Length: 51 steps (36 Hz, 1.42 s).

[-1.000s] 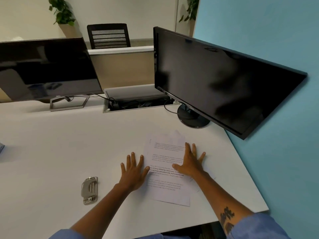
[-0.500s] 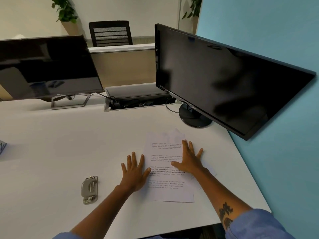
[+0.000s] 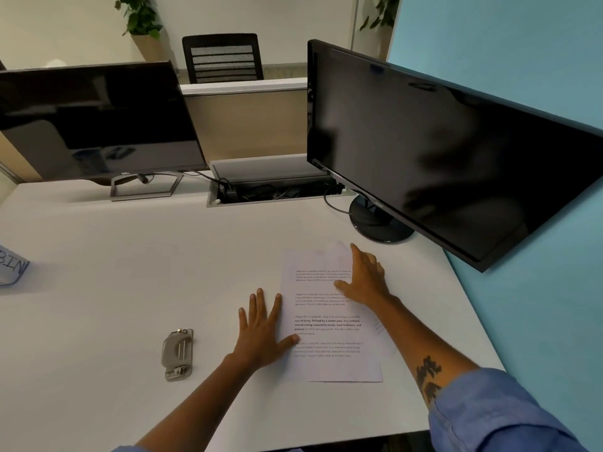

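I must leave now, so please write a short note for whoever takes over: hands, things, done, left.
Left hand: open, flat on the desk, thumb on the papers at their left edge.
Right hand: open, flat on the papers' top right.
Papers: loose pile, top edges uneven. Grey punch lies left of them, untouched.
Done: sheets gathered. Left: probably square the pile, then punch it.

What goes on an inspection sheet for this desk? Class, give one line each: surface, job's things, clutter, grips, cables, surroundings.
Surface: white desk, matte, no spills seen.
Job's things: printed sheets, loosely stacked, upper edges uneven.
Clutter: grey hole punch; blue labelled item at the left edge.
Grips: left hand flat, thumb on the sheets; right hand spread on their upper right.
Cables: tangled in the open cable tray; one runs to the right monitor.
Surroundings: left monitor, chair, blue partition.
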Available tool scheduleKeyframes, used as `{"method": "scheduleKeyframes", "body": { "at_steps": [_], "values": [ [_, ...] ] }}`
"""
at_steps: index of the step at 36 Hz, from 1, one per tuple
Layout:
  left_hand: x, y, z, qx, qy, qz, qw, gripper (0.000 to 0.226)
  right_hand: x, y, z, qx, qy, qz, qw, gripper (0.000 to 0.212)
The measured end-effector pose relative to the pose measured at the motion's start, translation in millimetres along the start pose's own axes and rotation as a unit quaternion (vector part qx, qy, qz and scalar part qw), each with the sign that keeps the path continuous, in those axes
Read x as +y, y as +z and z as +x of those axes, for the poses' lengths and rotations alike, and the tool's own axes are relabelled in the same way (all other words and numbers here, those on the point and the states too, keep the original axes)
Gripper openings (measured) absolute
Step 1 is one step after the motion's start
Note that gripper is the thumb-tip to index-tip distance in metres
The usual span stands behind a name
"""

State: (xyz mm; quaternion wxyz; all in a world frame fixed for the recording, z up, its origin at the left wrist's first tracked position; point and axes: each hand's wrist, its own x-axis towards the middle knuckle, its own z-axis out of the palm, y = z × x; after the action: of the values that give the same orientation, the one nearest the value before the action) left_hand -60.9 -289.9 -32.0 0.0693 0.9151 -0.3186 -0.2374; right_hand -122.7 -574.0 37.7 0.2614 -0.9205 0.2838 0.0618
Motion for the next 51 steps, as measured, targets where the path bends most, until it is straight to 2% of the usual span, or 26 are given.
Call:
{"method": "scheduleKeyframes", "body": {
  "at_steps": [3,10,20,24,26,28,33,36,38,41,43,45,48,51],
  "values": [
    [-1,0,0,0.002,0.001,-0.001,1.000,0.115,1,-6,8,-0.035,-0.025,-0.027,0.999,0.114],
    [-2,1,-1,0.008,0.001,0.002,1.000,0.116,8,-8,10,-0.098,-0.025,-0.049,0.994,0.129],
    [-1,3,-1,0.011,0.001,-0.001,1.000,0.116,1,-10,7,-0.071,-0.029,-0.037,0.996,0.125],
    [0,3,-2,0.017,-0.002,-0.002,1.000,0.116,0,-13,10,-0.067,-0.010,0.022,0.997,0.120],
    [0,2,-2,0.016,-0.001,0.000,1.000,0.116,1,-13,10,-0.076,0.005,0.087,0.993,0.119],
    [0,3,-2,0.016,-0.001,0.001,1.000,0.116,1,-14,8,-0.086,0.025,0.161,0.983,0.120],
    [-1,3,-2,0.017,0.000,-0.004,1.000,0.116,3,-19,1,-0.101,0.076,0.241,0.962,0.115],
    [-1,3,-3,0.017,0.000,-0.001,1.000,0.116,5,-20,-2,-0.087,0.111,0.326,0.935,0.117],
    [0,3,-3,0.018,-0.002,-0.002,1.000,0.115,6,-19,-5,-0.077,0.136,0.390,0.908,0.108],
    [1,3,-3,0.019,-0.006,-0.003,1.000,0.115,12,-16,-12,-0.077,0.148,0.467,0.869,0.072],
    [2,3,-3,0.017,-0.007,-0.002,1.000,0.115,16,-13,-19,-0.092,0.146,0.490,0.855,0.058],
    [2,2,-2,0.013,-0.006,-0.002,1.000,0.116,19,-9,-25,-0.101,0.141,0.484,0.858,0.054],
    [3,0,-1,0.013,-0.008,-0.010,1.000,0.114,22,-2,-31,-0.082,0.139,0.435,0.886,0.053],
    [6,1,-2,0.029,-0.027,-0.017,0.999,0.103,26,1,-34,-0.066,0.151,0.422,0.891,0.051]
  ]
}}
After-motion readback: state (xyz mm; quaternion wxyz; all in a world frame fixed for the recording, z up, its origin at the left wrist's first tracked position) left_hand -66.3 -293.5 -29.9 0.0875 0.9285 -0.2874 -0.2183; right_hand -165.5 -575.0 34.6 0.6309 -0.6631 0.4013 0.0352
